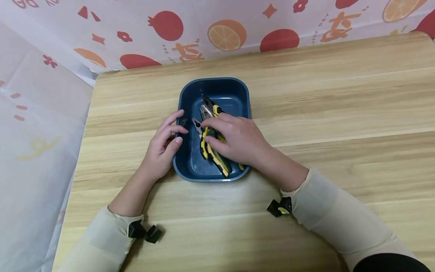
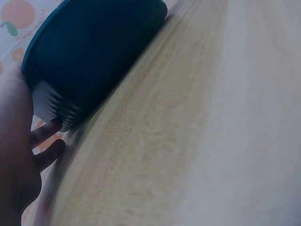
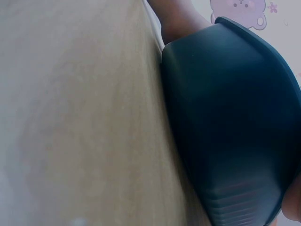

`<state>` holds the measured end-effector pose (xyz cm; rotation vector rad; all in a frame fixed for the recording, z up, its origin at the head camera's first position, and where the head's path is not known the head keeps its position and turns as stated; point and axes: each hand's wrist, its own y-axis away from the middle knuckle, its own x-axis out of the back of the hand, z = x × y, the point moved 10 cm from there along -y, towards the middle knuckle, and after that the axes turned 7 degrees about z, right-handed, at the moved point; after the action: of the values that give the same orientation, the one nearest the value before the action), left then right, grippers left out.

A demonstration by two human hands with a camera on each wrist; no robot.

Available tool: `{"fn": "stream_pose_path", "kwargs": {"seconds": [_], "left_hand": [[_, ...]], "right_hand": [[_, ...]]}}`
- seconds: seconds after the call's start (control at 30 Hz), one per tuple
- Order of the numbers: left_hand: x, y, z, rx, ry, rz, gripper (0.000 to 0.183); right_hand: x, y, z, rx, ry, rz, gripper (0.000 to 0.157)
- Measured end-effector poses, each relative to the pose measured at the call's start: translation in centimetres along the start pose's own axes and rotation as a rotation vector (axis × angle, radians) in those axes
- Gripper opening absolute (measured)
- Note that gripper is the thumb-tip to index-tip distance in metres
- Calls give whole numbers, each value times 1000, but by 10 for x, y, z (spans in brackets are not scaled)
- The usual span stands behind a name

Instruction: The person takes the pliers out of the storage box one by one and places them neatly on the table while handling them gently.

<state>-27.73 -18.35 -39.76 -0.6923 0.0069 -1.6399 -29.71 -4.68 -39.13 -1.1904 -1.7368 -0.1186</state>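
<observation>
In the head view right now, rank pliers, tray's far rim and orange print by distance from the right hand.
1. Pliers: under the right hand, in the tray.
2. Tray's far rim: just beyond the fingers.
3. Orange print: on the backdrop, farthest.

I saw a dark blue tray holding yellow-and-black pliers, a pale wood-grain table, and a fruit-print backdrop along the frame's top.

A dark blue tray sits on the pale wooden table, its ribbed corner against the left hand at the frame's left edge
</observation>
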Motion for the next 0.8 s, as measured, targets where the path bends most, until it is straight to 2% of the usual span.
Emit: {"fn": "stream_pose_path", "kwargs": {"seconds": [0.8], "left_hand": [[0,1,0,0,5,-4,18]], "right_hand": [[-2,0,0,-14,10,-24,31]]}}
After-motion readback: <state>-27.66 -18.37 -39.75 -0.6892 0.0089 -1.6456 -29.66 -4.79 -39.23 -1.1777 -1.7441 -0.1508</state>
